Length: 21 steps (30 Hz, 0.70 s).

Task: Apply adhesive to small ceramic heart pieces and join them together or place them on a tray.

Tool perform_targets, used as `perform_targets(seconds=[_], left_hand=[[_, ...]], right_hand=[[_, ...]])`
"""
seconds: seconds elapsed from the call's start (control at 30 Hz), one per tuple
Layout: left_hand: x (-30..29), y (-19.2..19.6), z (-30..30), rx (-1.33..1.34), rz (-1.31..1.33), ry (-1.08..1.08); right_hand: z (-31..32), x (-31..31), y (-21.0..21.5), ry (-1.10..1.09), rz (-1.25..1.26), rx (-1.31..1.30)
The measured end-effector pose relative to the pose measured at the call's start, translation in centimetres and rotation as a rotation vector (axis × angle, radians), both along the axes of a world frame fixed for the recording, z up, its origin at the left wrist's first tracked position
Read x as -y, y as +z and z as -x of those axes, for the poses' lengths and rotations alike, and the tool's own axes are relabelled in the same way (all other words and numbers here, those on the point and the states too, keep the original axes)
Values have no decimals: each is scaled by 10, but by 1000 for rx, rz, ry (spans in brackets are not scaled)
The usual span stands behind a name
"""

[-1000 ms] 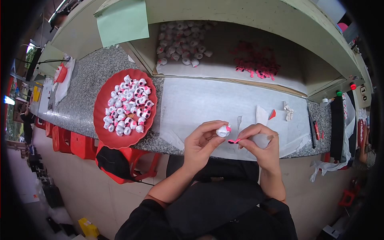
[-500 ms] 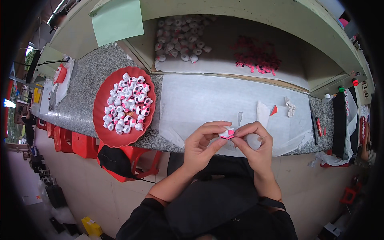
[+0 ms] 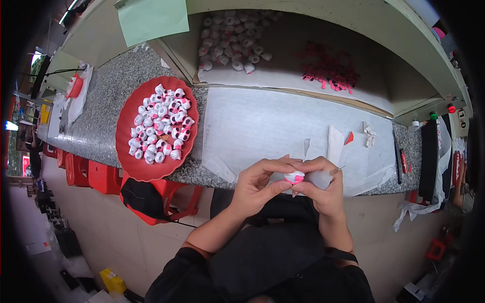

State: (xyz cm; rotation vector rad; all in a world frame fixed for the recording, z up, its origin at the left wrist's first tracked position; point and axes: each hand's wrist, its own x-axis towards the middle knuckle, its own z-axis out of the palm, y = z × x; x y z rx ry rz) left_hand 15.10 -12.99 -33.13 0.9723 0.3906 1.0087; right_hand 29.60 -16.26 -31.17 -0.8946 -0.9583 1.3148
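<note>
Between the fingertips of both hands is a small white toy head (image 3: pixel 294 177) with a bright pink part on its front and lower edge. My left hand (image 3: pixel 258 188) pinches it from the left with thumb and fingers. From the right, the thumb and forefinger of my right hand (image 3: pixel 326 196) press on it too. A translucent white squeeze bottle (image 3: pixel 319 179) with a thin needle tip is tucked in my right palm, partly hidden by the fingers. To the left, a red scalloped dish (image 3: pixel 126 146) holds many similar white heads with pink and black parts.
White paper (image 3: pixel 252 121) covers the worktop, with a red scrap (image 3: pixel 349 137), crumpled tissue (image 3: pixel 369 135) and paper strips. The shelf behind bears a pile of white heads (image 3: pixel 232 40) and pink pieces (image 3: pixel 331 76). Pens (image 3: pixel 402 160) lie right; red stools (image 3: pixel 103 177) stand left.
The toy head has been turned between my fingers, so more of its white rounded side shows. Both hands have closed in around it. The whole view has shifted slightly.
</note>
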Motion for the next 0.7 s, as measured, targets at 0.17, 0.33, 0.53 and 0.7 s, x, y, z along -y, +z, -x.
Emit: perform_targets(seconds=[0.17, 0.33, 0.53, 0.7], left_hand=[[-1, -2, 0, -65, -187, 56], [-1, -3, 1, -82, -200, 53], [-2, 0, 1, -59, -136, 33], [-1, -1, 0, -65, -169, 59]], right_hand=[[2, 4, -5, -21, -11, 14], [2, 6, -3, 12, -32, -45], [2, 7, 0, -19, 6, -34], [1, 7, 3, -9, 9, 12]])
